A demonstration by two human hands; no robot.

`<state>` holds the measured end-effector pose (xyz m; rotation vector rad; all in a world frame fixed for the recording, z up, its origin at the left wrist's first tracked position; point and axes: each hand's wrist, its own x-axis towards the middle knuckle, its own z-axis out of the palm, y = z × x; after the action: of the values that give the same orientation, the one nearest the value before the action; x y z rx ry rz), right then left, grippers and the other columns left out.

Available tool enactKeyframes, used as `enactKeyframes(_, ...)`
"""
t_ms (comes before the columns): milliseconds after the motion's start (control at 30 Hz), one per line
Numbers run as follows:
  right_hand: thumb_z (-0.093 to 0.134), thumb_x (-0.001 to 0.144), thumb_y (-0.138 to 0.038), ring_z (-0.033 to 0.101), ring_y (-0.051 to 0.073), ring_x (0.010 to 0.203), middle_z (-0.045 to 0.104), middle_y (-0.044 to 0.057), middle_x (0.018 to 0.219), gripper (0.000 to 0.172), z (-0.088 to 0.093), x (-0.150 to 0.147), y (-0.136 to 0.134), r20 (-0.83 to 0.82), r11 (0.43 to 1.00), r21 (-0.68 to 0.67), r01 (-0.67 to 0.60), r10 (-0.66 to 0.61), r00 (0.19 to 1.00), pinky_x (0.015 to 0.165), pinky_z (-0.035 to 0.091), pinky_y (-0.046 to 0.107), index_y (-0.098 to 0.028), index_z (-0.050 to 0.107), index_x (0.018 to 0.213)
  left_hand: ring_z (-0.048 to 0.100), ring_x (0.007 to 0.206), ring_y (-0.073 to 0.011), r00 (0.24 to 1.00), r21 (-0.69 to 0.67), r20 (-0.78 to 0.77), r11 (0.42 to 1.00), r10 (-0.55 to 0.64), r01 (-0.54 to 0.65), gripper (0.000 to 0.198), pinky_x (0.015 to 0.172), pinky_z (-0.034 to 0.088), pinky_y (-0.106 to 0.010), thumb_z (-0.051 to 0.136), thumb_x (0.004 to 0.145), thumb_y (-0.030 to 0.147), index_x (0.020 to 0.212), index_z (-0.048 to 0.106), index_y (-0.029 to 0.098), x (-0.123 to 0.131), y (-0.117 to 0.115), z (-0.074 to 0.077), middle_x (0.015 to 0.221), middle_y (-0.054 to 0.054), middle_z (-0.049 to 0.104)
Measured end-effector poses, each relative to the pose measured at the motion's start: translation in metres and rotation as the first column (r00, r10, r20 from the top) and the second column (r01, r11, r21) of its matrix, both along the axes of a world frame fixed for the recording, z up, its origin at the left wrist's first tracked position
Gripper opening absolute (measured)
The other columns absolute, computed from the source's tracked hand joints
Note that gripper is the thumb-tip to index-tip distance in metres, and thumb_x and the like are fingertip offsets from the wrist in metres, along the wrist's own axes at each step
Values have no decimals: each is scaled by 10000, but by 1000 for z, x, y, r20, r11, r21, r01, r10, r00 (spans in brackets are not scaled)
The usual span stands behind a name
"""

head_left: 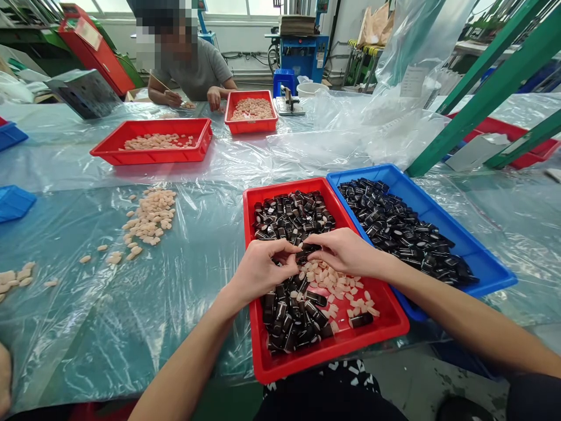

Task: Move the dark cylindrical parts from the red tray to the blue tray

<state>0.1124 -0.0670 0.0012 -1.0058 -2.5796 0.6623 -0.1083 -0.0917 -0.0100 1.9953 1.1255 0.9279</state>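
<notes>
Nearest the viewer, the person's left hand (pixel 263 273) and right hand (pixel 346 253) are curving inward over a red plastic tray (pixel 333 354) on the table (pixel 118 333), their fingers bent and nearly meeting; the fingertips are pressing among the pieces, but whether they are gripping any cannot be told. Glossy black pieces (pixel 293 316) are filling much of this tray, and small pale-pink pieces (pixel 335 286) are lying mixed among them towards its right side. Just beside it, and partly tucked beneath its edge, a blue plastic tray (pixel 480 260) is holding a heap of similar black pieces (pixel 394 228). A clear plastic sheet (pixel 131 345) is covering the table, and a loose scatter of pale-pink pieces (pixel 151 216) is lying on it to the left. Farther off, two more red trays (pixel 153 155) (pixel 252 127) are holding pale-pink pieces. Beyond them, a seated person in a grey T-shirt (pixel 193 73) is working at the far edge of the table, one hand holding a thin stick (pixel 160 83). A blue machine (pixel 302 55) is standing in the background.
</notes>
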Motion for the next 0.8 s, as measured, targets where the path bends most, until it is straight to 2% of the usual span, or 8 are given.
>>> enactKeyframes(267, 552, 945, -233, 634, 150, 652, 726, 37, 800, 194, 2, -1, 0, -44, 1000, -7, 2, -3, 999, 596, 377, 232, -171, 655, 1098, 557, 527, -66, 998, -17, 68, 1000, 15, -14, 201, 513, 450, -160, 597, 732, 100, 845, 763, 107, 0, 1, -2, 630, -3, 688)
enactKeyframes(400, 554, 944, -226, 581, 122, 580, 705, 23, 749, 192, 2, -1, 0, -99, 1000, -22, 5, -7, 995, 576, 368, 227, -161, 656, 1093, 594, 516, -76, 990, -45, 135, 999, 31, -25, 191, 494, 471, -159, 605, 730, 104, 834, 766, 103, 0, 1, 0, 641, -24, 719)
enactKeyframes(633, 550, 957, -277, 441, 79, 476, 667, 0, 705, 240, -1, -2, -1, -194, 996, -83, 18, -34, 980, 518, 343, 224, -139, 648, 1127, 714, 618, -166, 974, -114, 218, 993, 60, -36, 213, 558, 570, -228, 604, 753, 133, 879, 769, 88, -2, 1, 0, 715, -77, 759)
enactKeyframes(800, 543, 953, -261, 430, 76, 484, 657, 7, 718, 245, 2, -3, -2, -226, 991, -136, 19, -49, 973, 514, 345, 224, -116, 648, 1120, 735, 631, -195, 966, -120, 250, 992, 60, -31, 202, 570, 601, -252, 613, 756, 129, 876, 769, 88, -1, 1, 0, 711, -83, 762)
